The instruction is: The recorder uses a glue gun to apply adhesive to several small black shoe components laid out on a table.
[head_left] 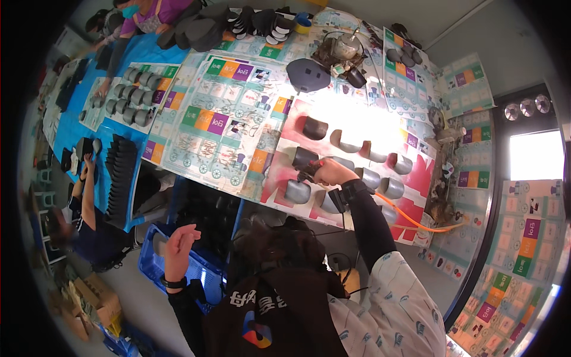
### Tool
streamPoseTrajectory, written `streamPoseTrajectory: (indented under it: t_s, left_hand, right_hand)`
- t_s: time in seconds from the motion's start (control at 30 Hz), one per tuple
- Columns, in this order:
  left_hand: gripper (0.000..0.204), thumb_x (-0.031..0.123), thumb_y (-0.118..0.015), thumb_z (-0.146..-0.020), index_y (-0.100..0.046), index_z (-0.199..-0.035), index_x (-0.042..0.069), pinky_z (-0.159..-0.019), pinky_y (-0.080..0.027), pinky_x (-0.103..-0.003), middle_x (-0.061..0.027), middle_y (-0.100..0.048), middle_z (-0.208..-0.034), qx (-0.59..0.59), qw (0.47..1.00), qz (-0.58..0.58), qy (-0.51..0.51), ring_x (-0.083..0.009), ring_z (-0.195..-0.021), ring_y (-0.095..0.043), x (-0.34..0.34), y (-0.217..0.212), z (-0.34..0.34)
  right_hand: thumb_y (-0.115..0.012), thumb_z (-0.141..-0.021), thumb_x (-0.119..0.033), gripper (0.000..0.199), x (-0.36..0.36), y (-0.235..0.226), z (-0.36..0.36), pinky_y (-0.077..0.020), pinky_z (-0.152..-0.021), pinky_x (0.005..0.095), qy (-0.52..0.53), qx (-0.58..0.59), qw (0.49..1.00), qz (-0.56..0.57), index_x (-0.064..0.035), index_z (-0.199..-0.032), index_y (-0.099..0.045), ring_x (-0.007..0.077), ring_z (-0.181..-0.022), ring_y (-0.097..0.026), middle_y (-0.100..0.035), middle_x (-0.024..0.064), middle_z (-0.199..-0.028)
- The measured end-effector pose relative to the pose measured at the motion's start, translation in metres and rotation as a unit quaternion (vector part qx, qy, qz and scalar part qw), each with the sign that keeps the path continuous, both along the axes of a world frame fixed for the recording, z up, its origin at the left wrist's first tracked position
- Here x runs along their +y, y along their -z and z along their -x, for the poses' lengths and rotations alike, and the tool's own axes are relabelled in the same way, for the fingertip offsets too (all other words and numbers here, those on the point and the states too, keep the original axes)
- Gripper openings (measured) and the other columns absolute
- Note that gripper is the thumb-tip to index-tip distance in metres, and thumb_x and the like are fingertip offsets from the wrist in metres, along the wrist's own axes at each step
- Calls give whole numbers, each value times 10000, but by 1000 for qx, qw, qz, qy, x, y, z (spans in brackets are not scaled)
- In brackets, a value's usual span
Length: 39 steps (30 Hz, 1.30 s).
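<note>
Dark tool sits clasped in the right grip, while the left grip hovers loosely uncurled.

- Curved pieces: were plain grey.
- Backing sheet: was white, heavily stained red and pink.
- Hose: was bright orange.
- Wearer's sleeve: was white with repeated blue-grey marks.
- Apron: was black with white lettering.
- Table paper: was pale green with green, orange and purple blocks.
- Crate: was blue.
</note>
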<state>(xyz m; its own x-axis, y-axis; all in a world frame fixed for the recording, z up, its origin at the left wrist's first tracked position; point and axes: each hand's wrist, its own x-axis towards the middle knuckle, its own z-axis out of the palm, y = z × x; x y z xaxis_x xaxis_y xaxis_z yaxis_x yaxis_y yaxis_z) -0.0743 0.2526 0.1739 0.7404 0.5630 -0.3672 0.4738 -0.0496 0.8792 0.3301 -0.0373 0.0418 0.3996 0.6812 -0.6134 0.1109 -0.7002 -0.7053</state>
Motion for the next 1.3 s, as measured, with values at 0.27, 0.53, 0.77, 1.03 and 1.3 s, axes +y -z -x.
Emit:
streamPoseTrajectory:
  t_s: [0.27,0.53,0.77,1.03,1.3]
  left_hand:
    - [239,73,-552,-1032,-656,-1231,-6,-890,-503,-254,-68,-721,-1051,9,999,16,-35,-135,-980,-664,-21,2,-13]
    - [242,66,-540,-1037,-647,-1242,-6,-906,-506,-258,-72,-716,-1069,4,999,34,-7,-135,-992,-661,-27,5,-29]
    - [236,87,-545,-1038,-658,-1229,6,-897,-515,-281,-64,-720,-1039,-2,1000,30,7,-139,-969,-668,-27,3,-33]
    - [244,89,-546,-1042,-653,-1245,5,-907,-507,-277,-70,-719,-1054,-20,998,6,52,-136,-981,-660,-22,-11,-39]
    - [290,13,-525,-1004,-600,-1280,-38,-943,-496,-284,-125,-695,-1127,-150,983,52,94,-184,-1040,-660,-27,-91,-42]
  right_hand:
    - [-662,-691,-122,125,7,-2,-13,-371,-427,337,16,48,994,97,-8,-711,-616,149,-464,-475,-533,51,-552]
    - [-676,-687,-120,132,-7,-1,-16,-359,-420,316,39,28,991,125,-12,-695,-600,135,-469,-484,-544,39,-563]
    - [-676,-685,-123,152,-27,9,-3,-360,-417,318,72,21,992,101,-4,-662,-584,140,-466,-495,-553,55,-567]
    - [-682,-698,-125,155,-38,14,41,-436,-468,354,36,-1,994,99,19,-745,-647,183,-486,-556,-598,87,-599]
    - [-699,-801,-157,279,-53,5,105,-525,-695,434,73,-133,988,9,-3,-1034,-694,364,-752,-682,-701,212,-814]
